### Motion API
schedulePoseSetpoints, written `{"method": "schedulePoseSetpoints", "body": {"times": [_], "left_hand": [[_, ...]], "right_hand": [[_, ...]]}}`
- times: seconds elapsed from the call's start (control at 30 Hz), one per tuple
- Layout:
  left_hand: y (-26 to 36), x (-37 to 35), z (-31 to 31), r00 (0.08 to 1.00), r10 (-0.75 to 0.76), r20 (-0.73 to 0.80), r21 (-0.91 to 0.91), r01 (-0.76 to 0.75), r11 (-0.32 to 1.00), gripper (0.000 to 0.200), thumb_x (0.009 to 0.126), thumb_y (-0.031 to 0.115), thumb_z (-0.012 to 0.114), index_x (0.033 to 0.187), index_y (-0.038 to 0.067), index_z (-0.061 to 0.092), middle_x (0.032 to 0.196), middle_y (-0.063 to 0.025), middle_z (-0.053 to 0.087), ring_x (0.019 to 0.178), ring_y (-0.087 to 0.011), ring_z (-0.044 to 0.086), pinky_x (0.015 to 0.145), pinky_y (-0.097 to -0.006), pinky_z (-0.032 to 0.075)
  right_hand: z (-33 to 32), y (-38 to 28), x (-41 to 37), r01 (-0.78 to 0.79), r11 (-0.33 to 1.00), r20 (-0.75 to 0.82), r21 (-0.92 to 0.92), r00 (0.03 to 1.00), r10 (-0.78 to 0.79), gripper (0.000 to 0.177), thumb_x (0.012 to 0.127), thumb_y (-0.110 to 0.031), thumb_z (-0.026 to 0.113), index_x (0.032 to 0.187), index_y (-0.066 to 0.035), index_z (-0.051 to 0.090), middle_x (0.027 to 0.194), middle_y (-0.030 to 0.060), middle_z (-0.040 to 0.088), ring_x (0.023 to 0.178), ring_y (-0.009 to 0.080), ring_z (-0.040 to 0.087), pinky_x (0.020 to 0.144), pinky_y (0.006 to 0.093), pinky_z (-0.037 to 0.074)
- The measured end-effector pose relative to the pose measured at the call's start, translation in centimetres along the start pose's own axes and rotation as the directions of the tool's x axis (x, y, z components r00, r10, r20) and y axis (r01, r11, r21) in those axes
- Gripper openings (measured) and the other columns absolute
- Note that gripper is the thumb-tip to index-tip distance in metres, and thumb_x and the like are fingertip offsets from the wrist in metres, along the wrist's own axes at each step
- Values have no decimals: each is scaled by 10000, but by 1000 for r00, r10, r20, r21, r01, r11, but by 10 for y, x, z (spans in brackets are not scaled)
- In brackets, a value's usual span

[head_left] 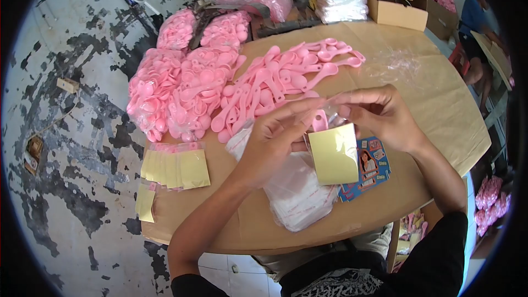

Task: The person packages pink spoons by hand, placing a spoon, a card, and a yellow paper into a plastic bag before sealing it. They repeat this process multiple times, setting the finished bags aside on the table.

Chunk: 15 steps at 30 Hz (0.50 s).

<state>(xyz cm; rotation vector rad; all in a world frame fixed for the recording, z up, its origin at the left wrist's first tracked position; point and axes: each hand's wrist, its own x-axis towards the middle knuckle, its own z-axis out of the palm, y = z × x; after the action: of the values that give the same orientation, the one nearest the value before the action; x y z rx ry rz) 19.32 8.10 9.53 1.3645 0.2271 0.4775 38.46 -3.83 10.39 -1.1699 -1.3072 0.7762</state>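
Observation:
My left hand (280,137) and my right hand (379,113) pinch the top of a clear plastic bag between them. Inside the bag are a yellow card (334,155) and a pink spoon, whose handle end (319,120) shows above the card. Beneath my hands lies a stack of clear plastic bags (300,201), beside blue printed cards (374,166). Past my hands spreads a pile of loose pink spoons (275,74). Several bagged yellow cards (179,168) overlap at the left edge of the table, with one more bagged card (145,202) just below them.
Bulging bags of pink spoons (184,80) stand at the table's left rear. Crumpled clear plastic (397,67) lies on the brown table covering (440,110). Behind are silver packs (340,3) and an open cardboard box (397,10). A person (474,25) sits at far right.

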Motion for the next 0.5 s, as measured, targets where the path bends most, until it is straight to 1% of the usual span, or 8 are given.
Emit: {"method": "schedulePoseSetpoints", "body": {"times": [0.03, 0.07, 0.17, 0.2, 0.23, 0.3, 0.37, 0.5], "left_hand": [[0, 0, 1, 1000, 18, -4, 21, -18, 1000, 315, 996, 181, 517, 1284, 56, 549, 1176, -39, 604, 1023, -119, 607, 802, -288, 559], [-1, 1, 1, 999, 38, -6, 42, -37, 998, 305, 999, 180, 511, 1274, 54, 555, 1165, -36, 605, 1005, -112, 609, 795, -282, 558], [2, 0, 0, 998, 57, -17, 200, -53, 978, 238, 1002, 158, 503, 1194, 41, 580, 1115, -41, 612, 949, -82, 596, 787, -259, 541], [2, 0, -2, 998, 69, 5, 256, -68, 964, 226, 1001, 154, 506, 1178, 36, 583, 1108, -44, 613, 947, -77, 591, 789, -256, 535], [3, 0, -4, 996, 81, 26, 310, -86, 947, 214, 999, 150, 509, 1161, 32, 585, 1100, -47, 614, 945, -73, 586, 791, -252, 530], [13, -3, 0, 999, 36, -8, 426, -29, 904, 212, 984, 133, 513, 1138, 8, 589, 1089, -73, 631, 979, -124, 621, 790, -279, 552], [6, -2, -3, 995, 84, 44, 358, -94, 929, 185, 995, 100, 487, 1115, 0, 585, 1065, -58, 608, 968, -95, 583, 809, -271, 525], [4, 0, -5, 997, 47, 67, 223, -60, 973, 154, 976, 72, 505, 1072, -20, 582, 1062, -70, 610, 981, -108, 589, 826, -275, 526]], "right_hand": [[0, 6, 1, 38, 999, -27, 2, 999, -38, 227, 905, -63, 648, 1122, -10, 684, 884, 52, 706, 685, 71, 611, 624, 209, 503], [-3, 12, 1, 94, 995, 1, 45, 996, -94, 253, 903, 14, 573, 1124, -26, 688, 911, 53, 711, 764, 62, 625, 725, 213, 534], [-14, 7, 2, 250, 957, 146, -147, 962, -229, 273, 869, 48, 563, 1088, -32, 707, 928, 70, 721, 792, 88, 635, 776, 245, 524], [-16, 7, 4, 357, 906, 188, -228, 929, -319, 293, 826, 74, 561, 1035, -46, 727, 908, 72, 719, 826, 120, 635, 789, 280, 506], [-19, 8, 6, 380, 886, 196, -265, 921, -336, 264, 804, 65, 586, 992, -47, 733, 887, 70, 715, 847, 157, 626, 788, 301, 499], [-23, 12, 8, 424, 840, 221, -338, 903, -367, 205, 759, 48, 635, 904, -49, 743, 845, 67, 707, 888, 233, 608, 786, 342, 486], [-26, 13, 10, 445, 832, 245, -331, 892, -380, 196, 748, 40, 641, 884, -57, 742, 843, 52, 708, 910, 241, 596, 805, 352, 477], [-28, 14, 11, 435, 834, 270, -341, 894, -356, 186, 739, 35, 645, 858, -73, 739, 845, 38, 710, 941, 252, 585, 844, 376, 462]]}}
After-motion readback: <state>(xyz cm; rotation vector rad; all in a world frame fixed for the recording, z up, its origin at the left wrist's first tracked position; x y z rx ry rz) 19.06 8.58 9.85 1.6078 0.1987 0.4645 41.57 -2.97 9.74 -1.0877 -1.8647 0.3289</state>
